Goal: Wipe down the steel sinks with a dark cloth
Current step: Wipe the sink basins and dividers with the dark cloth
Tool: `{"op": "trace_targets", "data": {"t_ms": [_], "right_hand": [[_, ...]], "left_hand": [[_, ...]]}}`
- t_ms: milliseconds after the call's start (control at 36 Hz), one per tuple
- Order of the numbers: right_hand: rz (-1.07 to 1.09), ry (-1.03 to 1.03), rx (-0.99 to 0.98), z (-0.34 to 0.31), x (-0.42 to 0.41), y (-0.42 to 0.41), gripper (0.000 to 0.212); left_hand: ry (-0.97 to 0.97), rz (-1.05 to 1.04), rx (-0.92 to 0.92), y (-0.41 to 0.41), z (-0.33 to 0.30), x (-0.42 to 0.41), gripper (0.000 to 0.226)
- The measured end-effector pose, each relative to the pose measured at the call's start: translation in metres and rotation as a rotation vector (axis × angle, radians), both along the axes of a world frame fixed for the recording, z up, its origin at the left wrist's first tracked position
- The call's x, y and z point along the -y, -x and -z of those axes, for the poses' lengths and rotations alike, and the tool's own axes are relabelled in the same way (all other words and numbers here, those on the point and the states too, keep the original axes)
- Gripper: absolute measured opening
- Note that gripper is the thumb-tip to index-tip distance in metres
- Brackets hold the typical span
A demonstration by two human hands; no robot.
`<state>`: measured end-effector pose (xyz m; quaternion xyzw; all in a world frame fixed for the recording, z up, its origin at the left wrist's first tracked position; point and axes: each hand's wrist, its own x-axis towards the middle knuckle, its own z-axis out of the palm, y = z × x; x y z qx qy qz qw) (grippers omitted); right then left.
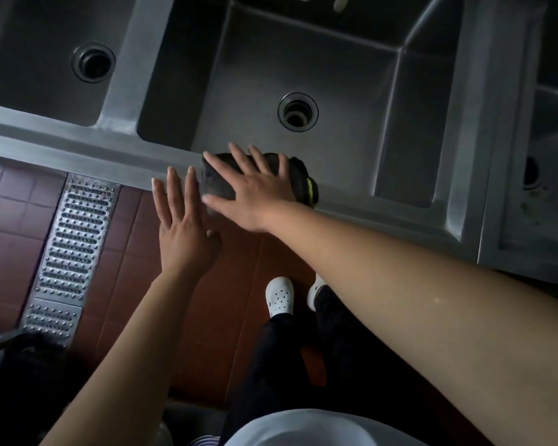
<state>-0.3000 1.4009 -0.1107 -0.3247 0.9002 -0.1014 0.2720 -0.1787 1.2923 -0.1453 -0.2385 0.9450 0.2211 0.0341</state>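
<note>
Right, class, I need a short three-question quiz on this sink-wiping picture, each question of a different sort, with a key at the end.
1. True or false: the right hand presses flat on the dark cloth.
2. Where does the cloth lie? A) in the left basin B) on the front rim of the middle basin C) on the floor grate
3. Fill in: the left hand holds ____.

Key: 1 true. 2 B. 3 nothing; its fingers are straight, with their tips at the rim's front edge.

Commercial kitchen scullery: deep steel sinks in a row, red tile floor, metal drain grate.
</note>
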Motion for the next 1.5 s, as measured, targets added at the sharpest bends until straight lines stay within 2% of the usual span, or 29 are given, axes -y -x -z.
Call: {"op": "trace_targets", "data": {"t_ms": [167,333,500,556,722,889,1056,1194,1389,1444,1500], "right_hand": [[-0.003,-0.052,-0.086,-0.001,-0.082,-0.005,0.099],[0.098,-0.149,-0.118,-0.007,-0.171,-0.016,0.108],[0.237,-0.237,-0.116,-0.013,-0.24,-0.021,0.109],[0.258,-0.252,-0.133,-0.015,-0.259,-0.024,0.107],[0.281,-0.279,-0.208,-0.016,-0.319,-0.034,0.104],[0.286,-0.199,-0.18,-0.011,-0.392,-0.036,0.106],[0.303,-0.165,-0.102,-0.009,-0.473,-0.017,0.097],[0.265,-0.106,-0.071,-0.004,-0.522,0.005,0.088],[0.192,0.026,0.017,-0.004,-0.541,0.019,0.078],[0.219,0.082,0.059,-0.009,-0.545,0.023,0.071],[0.336,0.21,0.154,-0.019,-0.55,0.029,0.058]], "left_hand": [[-0.032,-0.079,0.032,0.004,-0.002,-0.008,0.117],[-0.023,-0.134,0.106,0.008,-0.015,-0.015,0.113],[-0.098,-0.299,0.107,0.029,-0.035,-0.045,0.087],[-0.142,-0.266,0.095,0.035,-0.043,-0.064,0.087],[-0.15,0.035,0.072,0.036,-0.06,-0.149,0.096],[-0.19,0.167,0.088,0.04,-0.063,-0.234,0.086],[-0.209,0.215,0.162,0.062,-0.071,-0.317,0.064],[-0.205,0.21,0.202,0.082,-0.073,-0.371,0.066],[-0.19,0.207,0.227,0.095,-0.074,-0.424,0.071],[-0.172,0.231,0.237,0.099,-0.077,-0.43,0.071],[-0.158,0.227,0.246,0.106,-0.08,-0.431,0.07]]}}
